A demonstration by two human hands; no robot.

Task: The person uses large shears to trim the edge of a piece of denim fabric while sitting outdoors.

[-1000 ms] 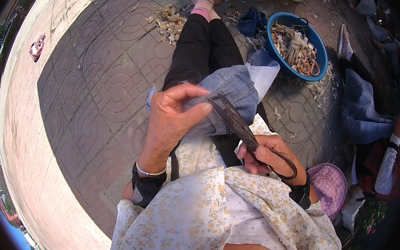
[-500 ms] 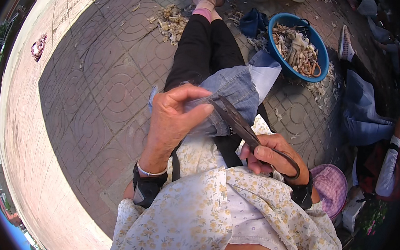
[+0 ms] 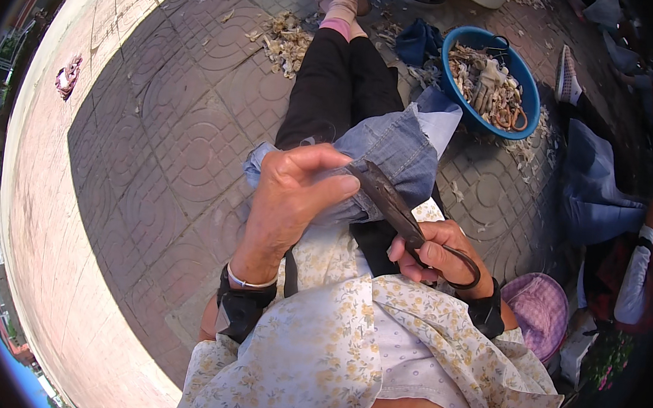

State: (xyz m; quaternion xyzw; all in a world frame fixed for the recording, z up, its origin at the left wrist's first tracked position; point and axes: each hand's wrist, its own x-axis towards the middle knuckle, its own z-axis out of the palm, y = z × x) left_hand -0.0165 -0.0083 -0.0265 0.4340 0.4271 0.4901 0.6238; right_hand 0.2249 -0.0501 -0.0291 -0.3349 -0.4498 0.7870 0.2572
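In my right hand (image 3: 445, 252) is a pair of dark metal scissors (image 3: 388, 201), its blades together and angled up to the left. My fingers wrap round its looped handles. My left hand (image 3: 289, 193) is raised beside the blade tips, thumb and forefinger curved toward each other with a gap between them. Its other fingers are hidden, and I cannot make out any small thing at the fingertips. Below both hands, blue denim cloth (image 3: 392, 144) is draped over my lap and black-trousered legs (image 3: 320, 88).
A blue basin (image 3: 532, 82) holding pale scraps and a glove (image 3: 491, 86) stands ahead right. A scrap pile (image 3: 287, 44) lies on the paving left of my legs. To the right are a pink checked hat (image 3: 536, 313) and another person with denim (image 3: 597, 179).
My left hand has shifted slightly right in the picture. The scissors have turned a little, showing a broader blade face, and stay in my right hand. The whole view has drifted slightly.
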